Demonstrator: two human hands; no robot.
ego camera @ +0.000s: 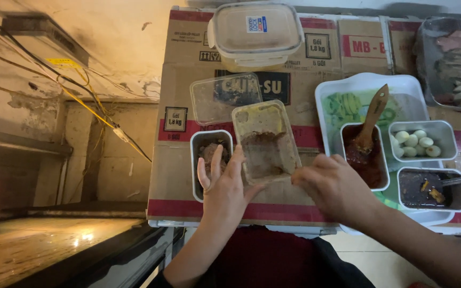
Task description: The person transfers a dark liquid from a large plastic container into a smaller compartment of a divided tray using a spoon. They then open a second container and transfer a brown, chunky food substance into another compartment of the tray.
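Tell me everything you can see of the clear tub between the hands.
The clear plastic tub is rectangular, lidless and tilted up toward the camera on the cardboard. Brown paste fills its lower half; yellowish smears coat the upper wall. The left hand touches its left edge, the right hand its lower right corner.

A clear rectangular plastic tub (267, 141), lidless and partly filled with a brownish minced paste smeared up its walls, sits tilted on flattened cardboard boxes (177, 160). The left hand (224, 184) presses flat against the tub's near left side, fingers spread upward; the right hand (333, 186) pinches its near right corner. Just left of the tub stands a small metal tin (209, 154) of similar brown filling, and the tub's clear lid (224, 97) lies just behind it.
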